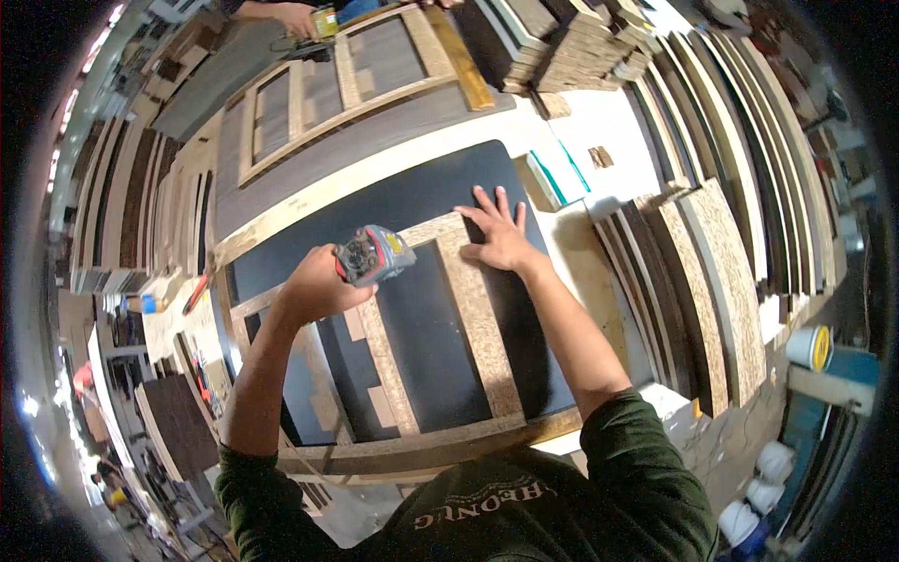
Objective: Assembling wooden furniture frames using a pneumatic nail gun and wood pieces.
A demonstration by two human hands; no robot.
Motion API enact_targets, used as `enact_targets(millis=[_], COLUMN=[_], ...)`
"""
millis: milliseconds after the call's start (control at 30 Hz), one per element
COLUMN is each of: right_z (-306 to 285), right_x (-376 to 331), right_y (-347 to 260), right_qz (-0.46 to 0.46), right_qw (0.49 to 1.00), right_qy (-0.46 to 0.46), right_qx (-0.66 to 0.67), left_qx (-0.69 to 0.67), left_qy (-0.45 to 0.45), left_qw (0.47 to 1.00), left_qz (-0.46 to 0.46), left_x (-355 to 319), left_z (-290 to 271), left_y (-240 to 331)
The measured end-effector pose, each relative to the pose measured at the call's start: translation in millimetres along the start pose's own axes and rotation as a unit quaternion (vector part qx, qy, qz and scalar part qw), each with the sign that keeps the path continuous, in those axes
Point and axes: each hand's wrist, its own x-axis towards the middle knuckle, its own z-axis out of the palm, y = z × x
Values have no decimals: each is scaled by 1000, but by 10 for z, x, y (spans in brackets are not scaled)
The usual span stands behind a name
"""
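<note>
Head view: red-handled tool [196, 293] lies near the left end of the bench [375, 181]. Left hand [316, 286] is wrapped round a grey-and-red power tool [376, 255], held above the far rail of the particleboard frame [473, 318]; cannot tell whether its nose meets the wood. Frame lies on a dark panel [440, 187], inset from that panel's far and right edges.

Risk 1: rail is narrow and the tool one-handed; a slip could scar the panel. Small tan blocks [382, 407] sit by the middle strip; if loose, a jolt might shift them. Right hand [501, 234] is unclenched, fingers spread, resting at the frame's far right corner.

Risk 2: steadied only there, the left end could skew. Risk 3: fingers lie in line with the rail, exposed should the tool stray. Upright boards [688, 290] stand along the bench's right edge; an elbow knock could tip them.
</note>
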Motion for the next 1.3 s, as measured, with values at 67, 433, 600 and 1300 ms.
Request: enact_targets(millis=[67, 433, 600, 1300], right_z=[-59, -22, -29, -63], right_x=[-59, -60, -75, -69], right_y=[38, 64, 35, -5], right_qz=[19, 7, 13, 21], right_qw=[1000, 999, 999, 999], right_qy=[9, 39, 37, 34], right_qx=[1, 19, 12, 14], left_qx=[-47, -52, -74, -46], left_qy=[-31, -8, -10, -24], left_qw=[998, 990, 988, 998], left_qz=[-41, -134, -132, -41], left_x=[284, 767, 775, 893], left_z=[107, 286, 304, 369], left_y=[131, 95, 141, 108])
